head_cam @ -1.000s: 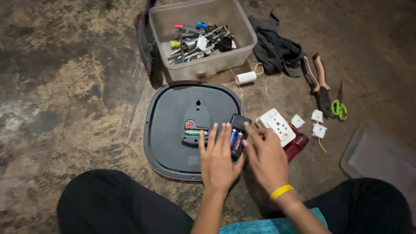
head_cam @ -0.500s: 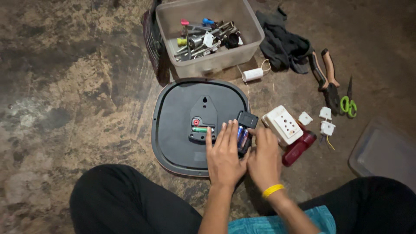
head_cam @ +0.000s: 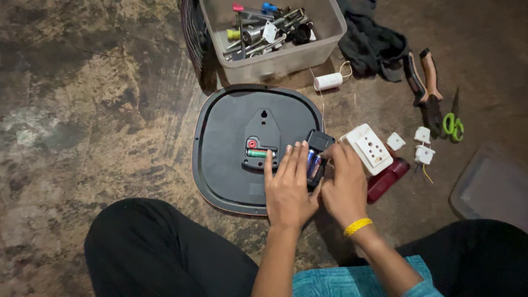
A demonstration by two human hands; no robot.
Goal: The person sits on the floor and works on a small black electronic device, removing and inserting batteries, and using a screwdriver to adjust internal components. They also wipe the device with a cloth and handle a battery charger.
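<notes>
Batteries sit in the small black holder (head_cam: 316, 157) at the right edge of the clock back (head_cam: 231, 137) — I keep it there so it lies flat. My left hand (head_cam: 287, 184) lies open, fingers pinning its near side; my right hand (head_cam: 344, 184) pinches its far end. Socket (head_cam: 367, 148) just beside, on the floor.

The clock back (head_cam: 231, 143) was black, with a green and red bit in its middle. The little battery box (head_cam: 316, 151) was black with blue batteries. The socket block (head_cam: 369, 147) was white. The scissors (head_cam: 453, 125) had green handles. The wristband (head_cam: 357, 226) was yellow. The floor (head_cam: 82, 110) was patchy brown.
</notes>
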